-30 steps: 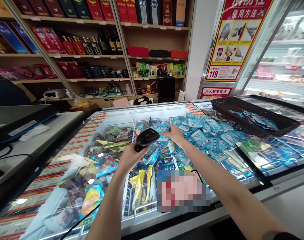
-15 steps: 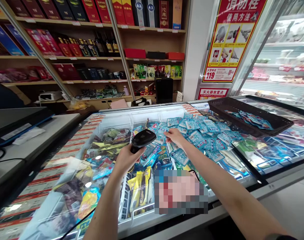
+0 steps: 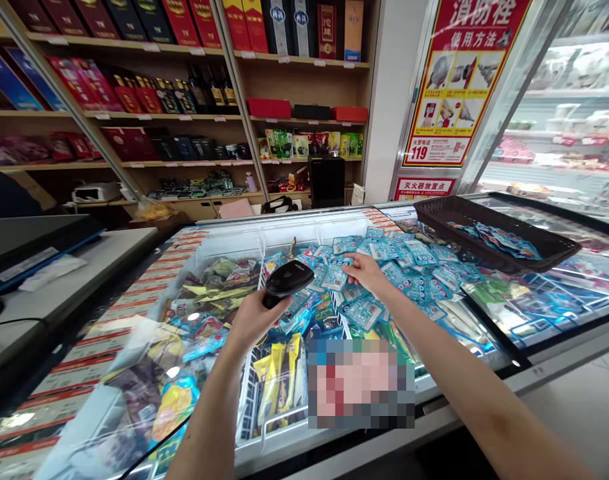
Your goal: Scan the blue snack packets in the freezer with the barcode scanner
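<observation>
My left hand [image 3: 259, 317] is wrapped round the handle of a black barcode scanner [image 3: 288, 277], whose head points right over the freezer. Just right of the scanner, my right hand [image 3: 365, 272] pinches the edge of a small blue packet [image 3: 335, 277] between thumb and fingers. Many similar blue packets [image 3: 384, 250] lie in a loose, overlapping pile on the glass lid around and behind the right hand. The scanner's cable [image 3: 157, 447] runs down past my left forearm.
Beneath the glass, the chest freezer [image 3: 264, 433] holds yellow and other wrapped goods in wire baskets. A dark brown tray [image 3: 549, 257] with some blue packets stands at right. A pixelated patch covers something near the front edge. A grey counter [image 3: 99, 267] is at left, shelves behind.
My right hand has moved slightly right, and the packet in it now shows more of its face. The scanner in my left hand stays nearly in place.
</observation>
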### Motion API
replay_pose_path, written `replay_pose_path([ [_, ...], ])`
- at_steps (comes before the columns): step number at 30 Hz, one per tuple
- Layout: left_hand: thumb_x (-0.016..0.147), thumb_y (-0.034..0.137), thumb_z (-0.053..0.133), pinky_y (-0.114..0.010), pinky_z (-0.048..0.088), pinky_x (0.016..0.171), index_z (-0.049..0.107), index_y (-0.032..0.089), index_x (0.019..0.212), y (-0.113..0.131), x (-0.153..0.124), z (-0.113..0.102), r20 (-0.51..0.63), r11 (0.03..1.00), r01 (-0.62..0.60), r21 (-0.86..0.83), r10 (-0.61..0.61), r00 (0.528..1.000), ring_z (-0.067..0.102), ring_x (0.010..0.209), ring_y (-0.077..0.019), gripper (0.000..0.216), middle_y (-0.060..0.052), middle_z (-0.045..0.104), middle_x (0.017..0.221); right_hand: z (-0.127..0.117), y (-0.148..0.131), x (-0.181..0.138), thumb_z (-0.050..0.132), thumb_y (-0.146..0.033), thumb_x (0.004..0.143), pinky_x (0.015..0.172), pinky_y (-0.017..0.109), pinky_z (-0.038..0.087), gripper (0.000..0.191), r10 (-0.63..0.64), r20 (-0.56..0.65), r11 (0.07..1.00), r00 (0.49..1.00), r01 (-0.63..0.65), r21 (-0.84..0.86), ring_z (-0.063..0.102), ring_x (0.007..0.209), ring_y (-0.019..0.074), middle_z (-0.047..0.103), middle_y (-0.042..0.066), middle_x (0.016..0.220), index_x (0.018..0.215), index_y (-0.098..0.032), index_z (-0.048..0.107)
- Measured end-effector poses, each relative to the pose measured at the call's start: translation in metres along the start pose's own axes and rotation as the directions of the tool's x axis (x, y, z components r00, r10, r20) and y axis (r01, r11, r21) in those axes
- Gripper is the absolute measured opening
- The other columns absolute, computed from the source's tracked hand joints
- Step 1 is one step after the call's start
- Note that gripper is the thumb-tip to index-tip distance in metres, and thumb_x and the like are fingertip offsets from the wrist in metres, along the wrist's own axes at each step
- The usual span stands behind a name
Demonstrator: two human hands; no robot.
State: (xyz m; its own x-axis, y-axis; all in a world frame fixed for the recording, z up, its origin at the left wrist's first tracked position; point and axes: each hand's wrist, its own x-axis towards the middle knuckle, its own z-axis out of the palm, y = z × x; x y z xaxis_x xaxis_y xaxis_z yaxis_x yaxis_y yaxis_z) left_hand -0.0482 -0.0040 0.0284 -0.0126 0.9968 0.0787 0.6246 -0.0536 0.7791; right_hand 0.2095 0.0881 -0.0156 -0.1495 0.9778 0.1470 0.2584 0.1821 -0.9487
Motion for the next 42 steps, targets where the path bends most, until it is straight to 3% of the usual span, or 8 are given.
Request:
replay_pose_path([
  [5,0.068,0.052,0.061,-0.024,0.035,0.044,0.058,0.016,0.067,0.000,0.000,0.004,0.046,1.000,-0.025,-0.012,0.025,0.999,0.055,0.042,-0.0172,0.037,0.000,0.056,0.045,-0.015,0.012,-0.014,0.060,-0.035,0.075,0.050,0.026,0.049,0.044,-0.027,-0.235,0.990,0.972,0.059,0.128,0.062,0.057,0.0163,0.051,-0.007,0.057,0.114,-0.019,0.047],
  [10,0.069,0.051,0.061,-0.023,0.034,0.044,0.058,0.015,0.067,0.003,-0.002,0.010,0.112,0.998,-0.057,0.021,0.054,0.992,0.052,0.042,-0.0152,0.036,0.000,0.056,0.044,-0.014,0.021,-0.017,0.056,-0.040,0.076,0.060,0.031,0.054,0.043,0.003,-0.326,0.987,0.945,0.050,0.154,0.063,0.063,0.0179,0.057,-0.003,0.068,0.111,-0.021,0.040],
  [16,0.069,0.053,0.060,-0.023,0.033,0.042,0.057,0.015,0.068,0.009,-0.005,0.016,0.145,0.999,-0.049,-0.016,0.050,0.988,0.050,0.042,-0.0147,0.037,0.000,0.054,0.044,-0.011,0.020,-0.018,0.054,-0.041,0.079,0.062,0.032,0.055,0.042,-0.061,-0.346,0.972,0.936,0.134,0.192,0.065,0.065,0.0187,0.059,0.001,0.076,0.112,-0.021,0.036],
  [21,0.068,0.052,0.060,-0.023,0.033,0.042,0.057,0.016,0.066,0.008,-0.003,0.015,0.145,0.998,-0.046,-0.044,0.052,0.988,0.049,0.041,-0.0140,0.037,0.000,0.054,0.044,-0.011,0.021,-0.016,0.050,-0.043,0.082,0.064,0.033,0.055,0.042,-0.032,-0.365,0.993,0.930,0.072,0.098,0.066,0.070,0.0202,0.060,0.002,0.079,0.115,-0.021,0.034],
  [30,0.070,0.046,0.060,-0.023,0.036,0.045,0.055,0.016,0.064,0.008,0.014,0.022,0.244,0.990,-0.062,-0.130,0.092,0.965,0.050,0.043,-0.0133,0.030,0.000,0.054,0.046,-0.008,0.022,-0.011,0.048,-0.042,0.084,0.063,0.033,0.055,0.041,-0.055,-0.397,0.996,0.916,0.081,0.048,0.066,0.072,0.0205,0.057,0.002,0.077,0.116,-0.022,0.033],
  [42,0.071,0.047,0.060,-0.024,0.035,0.044,0.058,0.016,0.075,0.021,0.027,0.038,0.251,0.985,-0.058,-0.162,0.098,0.963,0.050,0.042,-0.0134,0.032,0.001,0.053,0.047,-0.010,0.022,-0.011,0.047,-0.038,0.085,0.066,0.034,0.056,0.040,-0.078,-0.402,0.991,0.912,0.116,0.072,0.065,0.071,0.0196,0.056,0.004,0.083,0.118,-0.022,0.031],
])
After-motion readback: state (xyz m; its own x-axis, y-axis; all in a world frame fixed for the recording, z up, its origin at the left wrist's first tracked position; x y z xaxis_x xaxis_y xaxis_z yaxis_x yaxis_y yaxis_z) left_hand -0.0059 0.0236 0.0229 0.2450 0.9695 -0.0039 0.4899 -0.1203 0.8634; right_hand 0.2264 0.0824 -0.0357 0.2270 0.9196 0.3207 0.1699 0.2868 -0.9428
